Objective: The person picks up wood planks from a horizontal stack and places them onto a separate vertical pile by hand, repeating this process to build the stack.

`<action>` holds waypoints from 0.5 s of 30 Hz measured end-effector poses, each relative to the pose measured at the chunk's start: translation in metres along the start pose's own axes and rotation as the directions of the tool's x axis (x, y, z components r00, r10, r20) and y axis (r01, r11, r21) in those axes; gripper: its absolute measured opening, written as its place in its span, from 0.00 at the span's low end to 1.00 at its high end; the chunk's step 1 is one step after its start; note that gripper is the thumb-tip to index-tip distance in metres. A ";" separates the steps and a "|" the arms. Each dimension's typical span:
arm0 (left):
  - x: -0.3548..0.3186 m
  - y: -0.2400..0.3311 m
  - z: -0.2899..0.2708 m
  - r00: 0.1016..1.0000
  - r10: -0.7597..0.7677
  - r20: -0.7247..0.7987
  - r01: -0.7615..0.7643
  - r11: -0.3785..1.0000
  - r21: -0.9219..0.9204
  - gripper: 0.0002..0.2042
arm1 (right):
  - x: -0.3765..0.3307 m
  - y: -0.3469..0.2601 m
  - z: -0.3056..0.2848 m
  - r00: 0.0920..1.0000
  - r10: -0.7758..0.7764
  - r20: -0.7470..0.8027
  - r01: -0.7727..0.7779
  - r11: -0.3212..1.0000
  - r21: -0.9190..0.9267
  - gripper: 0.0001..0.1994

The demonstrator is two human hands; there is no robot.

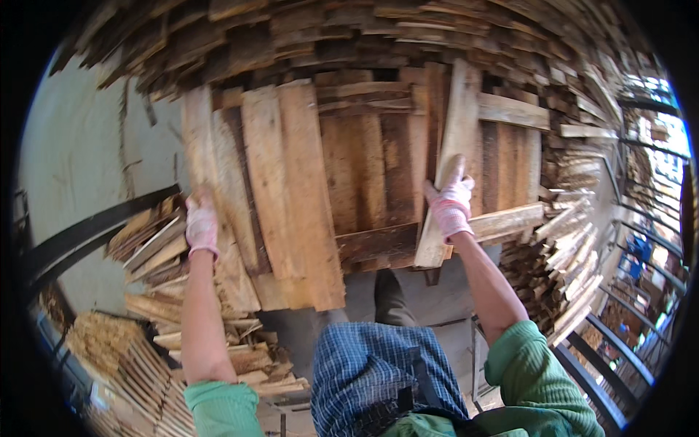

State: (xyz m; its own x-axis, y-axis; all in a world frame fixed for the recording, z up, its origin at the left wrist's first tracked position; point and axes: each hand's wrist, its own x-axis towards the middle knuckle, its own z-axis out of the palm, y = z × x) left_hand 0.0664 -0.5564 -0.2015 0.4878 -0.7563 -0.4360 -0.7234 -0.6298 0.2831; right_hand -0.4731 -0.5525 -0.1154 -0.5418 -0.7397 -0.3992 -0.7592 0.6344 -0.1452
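Note:
Both my hands wear pale pink work gloves with bare fingertips. My left hand (202,222) is closed on the outer edge of the leftmost wooden plank (199,131), which leans over other boards. With thumb to one side and fingers along the face, my right hand (451,200) grips a pale narrow plank (460,109). Between my hands, wide light-brown boards (302,167) lie side by side, slightly askew, over a slatted wooden panel (353,171) with darker slats. A crosspiece (378,244) runs along its near edge.
A tall stack of thin boards (328,33) spans the far side. Loose wood pieces (561,255) pile up at the right, and more wood (156,244) lies at the left beside a black metal bar (102,222). Metal railings (611,349) stand at the lower right.

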 end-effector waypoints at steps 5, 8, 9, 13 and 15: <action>-0.018 0.007 -0.023 0.994 -0.112 -0.014 0.111 0.990 -0.084 0.39 | -0.014 -0.049 0.004 0.988 0.124 0.088 -0.112 0.985 -0.130 0.59; -0.037 0.050 -0.038 0.994 -0.109 -0.005 0.108 0.989 -0.102 0.42 | -0.010 -0.038 -0.009 0.987 0.123 0.105 -0.121 0.992 -0.032 0.58; -0.037 0.051 -0.040 0.994 -0.111 -0.003 0.110 0.988 -0.108 0.42 | -0.005 -0.018 -0.002 0.996 0.065 0.053 -0.063 0.998 -0.029 0.58; -0.037 0.043 -0.042 0.981 -0.178 0.077 0.187 0.972 -0.145 0.45 | -0.062 -0.048 0.006 0.981 -0.035 0.191 -0.023 0.955 0.296 0.59; -0.036 0.047 -0.042 0.985 -0.150 0.080 0.161 0.976 -0.150 0.46 | -0.088 -0.066 0.039 0.989 -0.116 0.096 0.103 0.986 0.130 0.55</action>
State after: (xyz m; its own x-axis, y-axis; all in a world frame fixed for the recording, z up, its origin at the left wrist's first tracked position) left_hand 0.0353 -0.5665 -0.1367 0.5503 -0.6365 -0.5404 -0.5541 -0.7625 0.3340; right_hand -0.3610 -0.5210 -0.1062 -0.4132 -0.7832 -0.4646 -0.7574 0.5789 -0.3022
